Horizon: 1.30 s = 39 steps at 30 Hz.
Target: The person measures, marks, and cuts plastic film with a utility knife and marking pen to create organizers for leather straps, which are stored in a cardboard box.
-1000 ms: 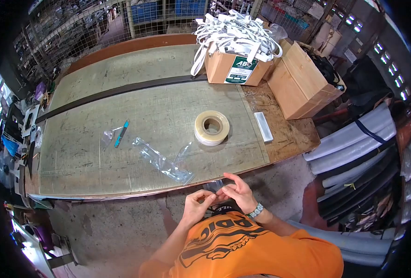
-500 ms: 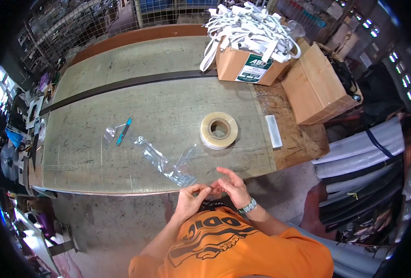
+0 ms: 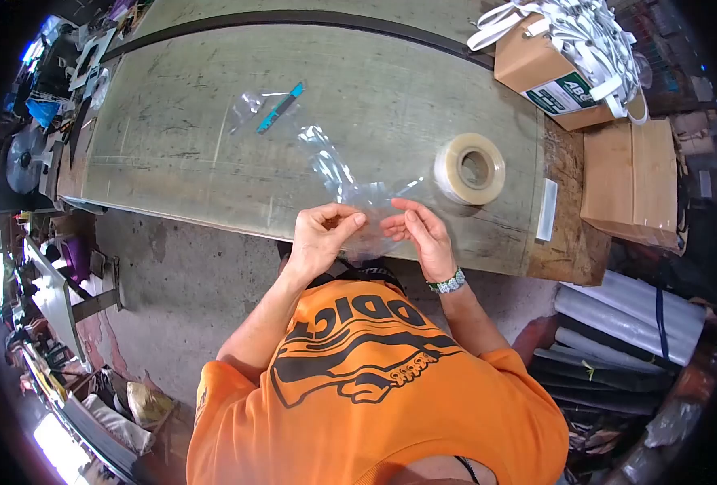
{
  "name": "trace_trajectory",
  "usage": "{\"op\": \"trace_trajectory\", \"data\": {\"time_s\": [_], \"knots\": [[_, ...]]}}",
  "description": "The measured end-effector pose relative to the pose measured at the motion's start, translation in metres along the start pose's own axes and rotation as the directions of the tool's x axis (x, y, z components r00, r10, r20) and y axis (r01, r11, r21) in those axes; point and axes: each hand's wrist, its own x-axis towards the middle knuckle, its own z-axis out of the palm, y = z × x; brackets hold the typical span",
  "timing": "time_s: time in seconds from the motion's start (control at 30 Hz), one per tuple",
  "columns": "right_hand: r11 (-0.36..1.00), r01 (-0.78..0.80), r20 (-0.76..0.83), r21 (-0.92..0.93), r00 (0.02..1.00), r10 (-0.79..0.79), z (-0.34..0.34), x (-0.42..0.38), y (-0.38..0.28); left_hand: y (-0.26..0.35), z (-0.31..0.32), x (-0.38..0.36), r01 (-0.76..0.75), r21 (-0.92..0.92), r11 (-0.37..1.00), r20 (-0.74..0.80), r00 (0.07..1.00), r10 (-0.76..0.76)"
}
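My left hand (image 3: pixel 323 234) is at the table's near edge, thumb and forefinger pinched on clear plastic film (image 3: pixel 332 168). The film is crumpled and shiny. It stretches back over the tabletop, and a see-through part of it hangs between my hands. Facing it, my right hand (image 3: pixel 425 236) has its fingers apart beside the film, a banded watch on the wrist. Behind the right hand lies a roll of clear tape or film (image 3: pixel 449 183) around a cardboard core. A teal cutter knife (image 3: pixel 281 107) rests farther back, next to a small clear plastic scrap (image 3: pixel 247 108).
The worn green-grey table (image 3: pixel 196 162) is crossed by a dark strip (image 3: pixel 293 16). At back right stands a carton (image 3: pixel 520 55) heaped with white straps (image 3: pixel 589 40), with another carton (image 3: pixel 629 182) nearby. A pale flat block (image 3: pixel 547 210) lies right. Wrapped rolls (image 3: pixel 617 319) are stacked below.
The view has tilted down and shifted, so the table sits higher in it. My hands have moved slightly apart, and the right fingers have come away from the left.
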Motion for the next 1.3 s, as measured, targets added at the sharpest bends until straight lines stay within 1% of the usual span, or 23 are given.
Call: {"op": "trace_trajectory", "data": {"time_s": [0.07, 0.17, 0.2, 0.27, 0.3, 0.33, 0.37, 0.43, 0.47, 0.53, 0.57, 0.63, 0.7, 0.77, 0.8, 0.87, 0.97, 1.0, 1.1, 1.13, 1.23, 1.3], "knots": [[1.000, -0.001, -0.006, -0.025, 1.000, 0.001, 0.019, 0.013, 0.004, -0.002, -0.025, 0.012, 0.006, -0.064, 0.998, 0.028, 1.000, -0.004], [0.983, 0.087, -0.008, -0.159, 0.996, -0.089, 0.065, 0.034, 0.009, -0.005, -0.069, 0.031, -0.026, -0.107, 0.994, 0.068, 0.997, 0.033], [0.982, 0.007, -0.022, -0.187, 1.000, -0.012, 0.082, 0.039, 0.008, -0.003, -0.085, 0.035, -0.010, -0.127, 0.992, 0.081, 0.997, 0.021], [0.975, 0.073, 0.045, -0.210, 0.997, -0.065, 0.118, 0.061, 0.026, -0.003, -0.125, 0.051, 0.018, -0.115, 0.993, 0.126, 0.992, -0.004], [0.971, 0.081, 0.080, -0.223, 0.995, -0.064, 0.138, 0.063, 0.034, -0.004, -0.142, 0.049, 0.054, -0.119, 0.991, 0.140, 0.989, -0.038], [0.976, 0.083, 0.131, -0.201, 0.990, -0.057, 0.162, 0.068, 0.037, 0.014, -0.157, 0.047, 0.065, -0.278, 0.959, 0.183, 0.983, -0.014], [0.971, 0.133, 0.140, -0.201, 0.984, -0.106, 0.187, 0.073, 0.047, 0.014, -0.172, 0.053, 0.068, -0.301, 0.951, 0.184, 0.983, -0.012], [0.980, -0.018, 0.116, -0.198, 0.992, 0.042, 0.228, 0.081, 0.063, 0.007, -0.212, 0.057, 0.094, -0.304, 0.948, 0.185, 0.982, -0.038], [0.983, -0.081, 0.134, -0.163, 0.985, 0.104, 0.244, 0.088, 0.069, 0.005, -0.228, 0.059, 0.021, -0.184, 0.983, 0.149, 0.989, 0.006], [0.970, -0.225, 0.169, -0.093, 0.956, 0.238, 0.264, 0.089, 0.076, 0.005, -0.263, 0.056, 0.069, -0.278, 0.958, 0.117, 0.992, -0.037], [0.961, -0.247, 0.161, -0.123, 0.951, 0.265, 0.270, 0.089, 0.078, 0.007, -0.276, 0.057, 0.071, -0.334, 0.940, 0.095, 0.995, -0.042], [0.939, -0.282, 0.149, -0.199, 0.938, 0.313, 0.275, 0.092, 0.079, -0.003, -0.305, 0.059, 0.039, -0.342, 0.939, -0.012, 0.999, -0.046], [0.910, -0.311, 0.216, -0.274, 0.902, 0.373, 0.279, 0.099, 0.075, -0.012, -0.337, 0.057, 0.005, -0.351, 0.936, -0.122, 0.991, -0.051], [0.879, -0.328, 0.290, -0.347, 0.854, 0.433, 0.278, 0.106, 0.070, -0.015, -0.364, 0.053, -0.072, -0.429, 0.901, -0.225, 0.974, -0.029], [0.878, -0.312, 0.340, -0.362, 0.833, 0.436, 0.278, 0.108, 0.072, -0.015, -0.377, 0.048, -0.116, -0.456, 0.883, -0.283, 0.959, -0.020], [0.889, -0.254, 0.449, -0.381, 0.790, 0.418, 0.279, 0.122, 0.079, -0.004, -0.400, 0.035, -0.155, -0.414, 0.897, -0.384, 0.923, -0.018], [0.975, -0.077, 0.611, -0.207, 0.769, 0.190, 0.289, 0.143, 0.094, 0.005, -0.435, 0.014, -0.207, -0.351, 0.913, -0.494, 0.870, 0.007], [0.984, -0.051, 0.603, -0.169, 0.784, 0.144, 0.293, 0.147, 0.100, 0.006, -0.448, 0.009, -0.217, -0.334, 0.917, -0.510, 0.860, 0.018], [0.963, -0.259, 0.629, -0.079, 0.737, 0.250, 0.314, 0.155, 0.080, 0.015, -0.496, 0.005, -0.264, -0.333, 0.905, -0.597, 0.802, 0.014], [0.962, -0.261, 0.616, -0.074, 0.747, 0.250, 0.317, 0.155, 0.082, 0.020, -0.506, 0.006, -0.267, -0.329, 0.906, -0.594, 0.804, 0.021], [0.944, -0.291, 0.538, -0.157, 0.776, 0.328, 0.317, 0.155, 0.079, 0.023, -0.538, 0.016, -0.276, -0.330, 0.903, -0.592, 0.805, 0.030], [0.936, -0.256, 0.470, -0.243, 0.813, 0.344, 0.314, 0.159, 0.078, 0.025, -0.561, 0.026, -0.282, -0.334, 0.899, -0.588, 0.808, 0.034]]}}
